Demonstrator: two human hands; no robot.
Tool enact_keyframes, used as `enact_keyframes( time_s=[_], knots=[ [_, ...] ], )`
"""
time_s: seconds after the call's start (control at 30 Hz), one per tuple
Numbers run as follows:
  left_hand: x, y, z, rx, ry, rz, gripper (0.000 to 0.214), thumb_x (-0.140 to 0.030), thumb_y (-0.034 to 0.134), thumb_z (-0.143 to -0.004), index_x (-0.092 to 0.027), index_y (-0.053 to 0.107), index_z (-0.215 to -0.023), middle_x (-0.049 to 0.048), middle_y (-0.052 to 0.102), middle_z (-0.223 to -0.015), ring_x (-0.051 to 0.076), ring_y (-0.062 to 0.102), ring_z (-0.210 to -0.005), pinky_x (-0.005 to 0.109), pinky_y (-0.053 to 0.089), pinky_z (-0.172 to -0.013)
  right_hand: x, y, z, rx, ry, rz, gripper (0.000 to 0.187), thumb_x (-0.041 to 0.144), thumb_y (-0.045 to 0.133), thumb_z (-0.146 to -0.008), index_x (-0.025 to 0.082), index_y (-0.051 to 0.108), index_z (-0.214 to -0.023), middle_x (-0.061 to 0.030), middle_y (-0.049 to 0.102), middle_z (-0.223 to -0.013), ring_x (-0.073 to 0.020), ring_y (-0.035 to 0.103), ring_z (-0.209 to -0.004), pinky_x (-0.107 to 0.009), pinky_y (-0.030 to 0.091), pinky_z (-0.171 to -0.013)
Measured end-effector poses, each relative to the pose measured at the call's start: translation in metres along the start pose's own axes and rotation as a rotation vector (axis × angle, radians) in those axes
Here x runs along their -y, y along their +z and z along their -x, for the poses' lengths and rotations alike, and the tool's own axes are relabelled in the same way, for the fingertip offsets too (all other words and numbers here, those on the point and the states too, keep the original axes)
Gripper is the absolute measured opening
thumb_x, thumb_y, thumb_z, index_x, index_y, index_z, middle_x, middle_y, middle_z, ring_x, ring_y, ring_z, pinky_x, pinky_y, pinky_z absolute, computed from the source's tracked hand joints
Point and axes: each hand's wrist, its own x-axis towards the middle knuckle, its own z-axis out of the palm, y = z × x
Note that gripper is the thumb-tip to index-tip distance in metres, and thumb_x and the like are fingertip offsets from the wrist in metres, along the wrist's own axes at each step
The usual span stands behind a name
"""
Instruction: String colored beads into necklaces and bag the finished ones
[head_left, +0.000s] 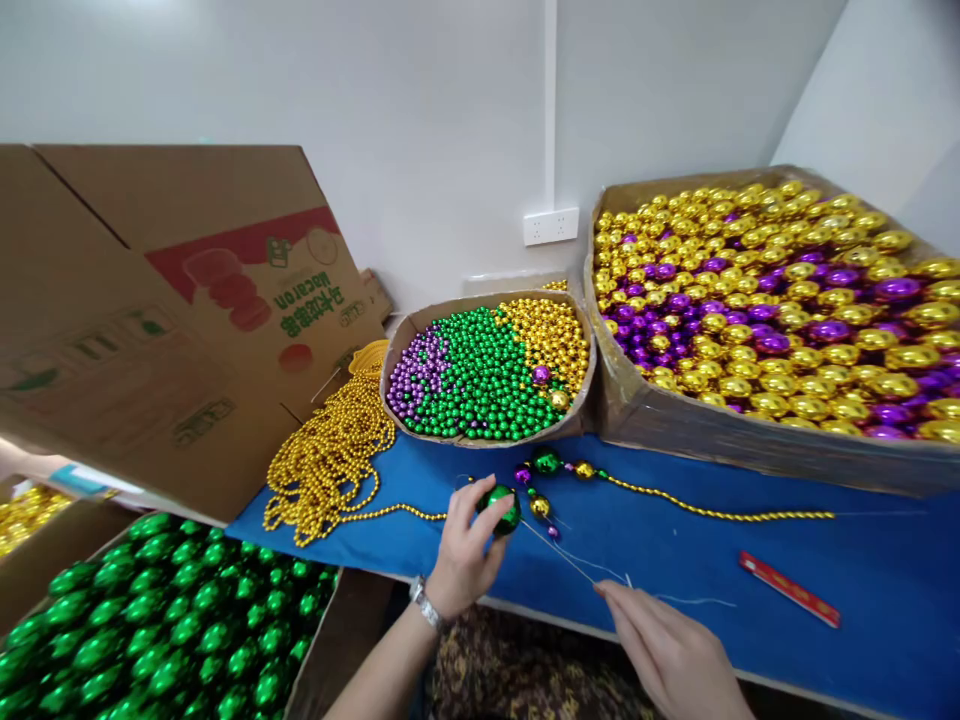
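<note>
The blue table [862, 570] took up most of the corner, and on it sat a round cardboard tray [491, 441] of small purple, green and gold beads. Right of that tray, touching it, stood a big box [712, 425] heaped with gold and purple balls. Down to the tray's left, off the table edge, was a box [322, 650] of large green balls. A heap of gold bead strands [330, 465] lay just left of the tray. In front of the tray the left hand [465, 560] had its fingers clamped on a green ball [501, 508], just above the table. Right of it, the right hand [675, 650] had its fingertips pressed together on a white thread [577, 565] running up to the ball.
</note>
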Motion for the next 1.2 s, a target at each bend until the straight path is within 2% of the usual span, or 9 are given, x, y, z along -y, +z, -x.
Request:
enact_keyframes(
  time_s=[0.1, 0.23, 0.33, 0.4, 0.5, 0.6, 0.87, 1.03, 1.2],
  knots=[
    [-0.003, 0.006, 0.004, -0.008, 0.061, -0.02, 0.053, -0.003, 0.045, -0.081, -0.025, 0.045, -0.129, 0.0124, 0.043, -0.13, 0.025, 0.041, -0.121, 0.048, 0.04, -0.097, 0.005, 0.001, -0.003, 0.004, -0.018, 0.036, 0.031, 0.02, 0.034, -0.093, 0.019, 0.065, -0.098, -0.0034, 0.073, -0.084, -0.0143, 0.07, -0.069, -0.021, 0.053, -0.058],
    [-0.014, 0.012, 0.01, 0.075, -0.029, 0.198, 0.05, -0.01, 0.053, -0.08, -0.023, 0.046, -0.127, 0.0142, 0.037, -0.134, 0.026, 0.038, -0.124, 0.046, 0.039, -0.1, 0.007, 0.01, -0.005, 0.012, -0.004, 0.047, 0.032, 0.019, 0.032, -0.093, 0.018, 0.064, -0.099, -0.0043, 0.073, -0.084, -0.014, 0.07, -0.07, -0.021, 0.053, -0.059],
    [-0.02, 0.017, 0.014, 0.086, -0.22, 0.518, 0.034, -0.022, 0.062, -0.078, -0.021, 0.057, -0.112, 0.0138, 0.038, -0.133, 0.028, 0.04, -0.123, 0.044, 0.04, -0.098, 0.005, 0.02, -0.004, 0.005, 0.025, 0.046, 0.033, 0.019, 0.031, -0.094, 0.017, 0.063, -0.1, -0.0047, 0.073, -0.083, -0.0142, 0.069, -0.07, -0.021, 0.053, -0.059],
    [-0.022, 0.021, 0.014, 0.012, -0.394, 0.751, 0.025, -0.027, 0.06, -0.081, -0.021, 0.06, -0.105, 0.0126, 0.046, -0.127, 0.026, 0.046, -0.117, 0.041, 0.042, -0.095, 0.004, 0.025, -0.002, 0.009, 0.037, 0.027, 0.033, 0.019, 0.031, -0.094, 0.018, 0.063, -0.1, -0.0048, 0.073, -0.084, -0.0143, 0.069, -0.07, -0.021, 0.053, -0.06],
    [-0.022, 0.025, 0.012, -0.101, -0.626, 1.038, 0.039, -0.029, 0.062, -0.08, -0.023, 0.052, -0.118, 0.0107, 0.054, -0.12, 0.024, 0.05, -0.113, 0.037, 0.043, -0.092, 0.003, 0.029, 0.001, 0.036, 0.05, -0.017, 0.032, 0.02, 0.033, -0.093, 0.018, 0.063, -0.102, -0.0052, 0.073, -0.087, -0.0151, 0.07, -0.075, -0.022, 0.054, -0.063],
    [-0.021, 0.026, 0.01, -0.069, -0.745, 1.19, 0.053, -0.03, 0.07, -0.072, -0.021, 0.05, -0.12, 0.0101, 0.057, -0.116, 0.022, 0.054, -0.106, 0.032, 0.045, -0.085, 0.002, 0.03, 0.003, 0.059, 0.067, -0.026, 0.031, 0.021, 0.034, -0.093, 0.018, 0.064, -0.102, -0.0061, 0.072, -0.09, -0.0165, 0.07, -0.078, -0.024, 0.055, -0.066],
    [-0.025, 0.021, 0.005, -0.017, -0.761, 1.253, 0.056, -0.021, 0.08, -0.058, -0.017, 0.058, -0.11, 0.0086, 0.059, -0.11, 0.018, 0.056, -0.088, 0.027, 0.046, -0.076, -0.001, 0.033, 0.003, 0.061, 0.086, -0.124, 0.029, 0.024, 0.036, -0.093, 0.019, 0.063, -0.103, -0.0061, 0.072, -0.091, -0.0168, 0.07, -0.08, -0.025, 0.056, -0.069],
    [-0.028, 0.021, 0.004, -0.044, -0.783, 1.346, 0.057, -0.021, 0.081, -0.056, -0.018, 0.059, -0.108, 0.0082, 0.058, -0.112, 0.017, 0.056, -0.089, 0.027, 0.045, -0.075, -0.004, 0.033, 0.005, 0.1, 0.123, -0.249, 0.028, 0.025, 0.035, -0.094, 0.02, 0.061, -0.102, -0.0074, 0.072, -0.094, -0.0153, 0.069, -0.084, -0.022, 0.056, -0.071],
    [-0.027, 0.017, 0.005, 0.05, -0.728, 1.268, 0.06, -0.021, 0.082, -0.055, -0.018, 0.058, -0.11, 0.0076, 0.06, -0.107, 0.018, 0.056, -0.09, 0.029, 0.045, -0.079, -0.006, 0.037, 0.007, 0.075, 0.121, -0.236, 0.028, 0.028, 0.038, -0.093, 0.021, 0.063, -0.101, -0.0069, 0.072, -0.093, -0.0178, 0.069, -0.082, -0.028, 0.056, -0.074]
  ],
)
